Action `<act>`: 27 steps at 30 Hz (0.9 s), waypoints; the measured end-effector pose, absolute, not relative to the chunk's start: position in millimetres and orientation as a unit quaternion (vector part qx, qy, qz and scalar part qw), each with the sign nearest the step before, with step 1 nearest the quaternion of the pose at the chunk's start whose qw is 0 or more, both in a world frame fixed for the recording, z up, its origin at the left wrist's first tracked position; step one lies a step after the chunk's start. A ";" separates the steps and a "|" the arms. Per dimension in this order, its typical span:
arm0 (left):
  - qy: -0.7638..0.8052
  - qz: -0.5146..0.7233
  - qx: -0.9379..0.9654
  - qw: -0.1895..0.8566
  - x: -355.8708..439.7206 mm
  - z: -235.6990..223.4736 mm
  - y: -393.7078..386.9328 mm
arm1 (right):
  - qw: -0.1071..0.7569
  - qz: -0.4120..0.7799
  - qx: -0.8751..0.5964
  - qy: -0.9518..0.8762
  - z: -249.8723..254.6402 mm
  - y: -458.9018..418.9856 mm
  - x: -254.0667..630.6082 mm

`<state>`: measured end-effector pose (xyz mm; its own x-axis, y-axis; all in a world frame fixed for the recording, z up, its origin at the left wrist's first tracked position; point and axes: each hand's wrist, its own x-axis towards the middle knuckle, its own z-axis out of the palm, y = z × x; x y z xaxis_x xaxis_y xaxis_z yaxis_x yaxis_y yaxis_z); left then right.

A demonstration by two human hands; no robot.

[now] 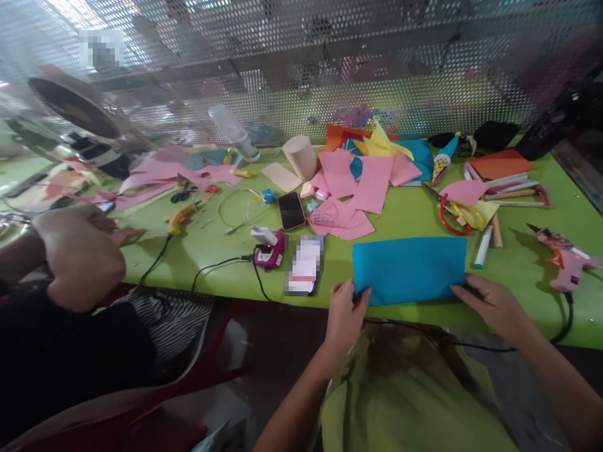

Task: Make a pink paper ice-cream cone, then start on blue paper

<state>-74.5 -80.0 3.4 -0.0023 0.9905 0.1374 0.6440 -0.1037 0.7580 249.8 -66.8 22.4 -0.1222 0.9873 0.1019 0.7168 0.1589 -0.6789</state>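
Note:
A blue rectangular sheet of felt or paper is held up at the near edge of the green table, in front of me. My left hand pinches its lower left corner, the thumb on the near face. At the lower right corner, my right hand grips the sheet between thumb and fingers. A phone with a lit screen lies just left of the sheet. Beyond its right end are scissors with red and yellow handles and a marker.
A pink hot glue gun stands at the right, its cord trailing off the edge. Pink cut pieces, a dark phone and a magenta power adapter lie on the green table. Another person's arm rests at the left.

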 end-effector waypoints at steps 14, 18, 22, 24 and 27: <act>0.643 0.260 0.716 0.081 -66.0 -3.3 -70.0 | 0.265 0.216 -0.687 -0.641 -5.9 -73.2 242.3; 0.644 0.258 0.712 0.103 -66.6 -2.6 -71.0 | 0.263 0.225 -0.697 -0.628 -2.5 -74.6 239.2; 0.644 0.259 0.710 0.122 -66.1 0.5 -71.0 | 0.235 0.245 -0.717 -0.609 0.8 -74.8 239.7; 0.642 0.260 0.710 0.127 -65.9 1.2 -70.8 | 0.228 0.243 -0.712 -0.618 -0.9 -74.8 241.4; 0.647 0.255 0.707 0.128 -65.7 1.7 -70.0 | 0.226 0.223 -0.692 -0.648 -5.6 -74.6 243.0</act>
<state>-65.7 -70.0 1.7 0.0322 0.9802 0.1954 0.8501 -0.1297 0.5104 243.0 -74.6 -5.6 0.0598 0.9981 -0.0162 0.7964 -0.0575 -0.6020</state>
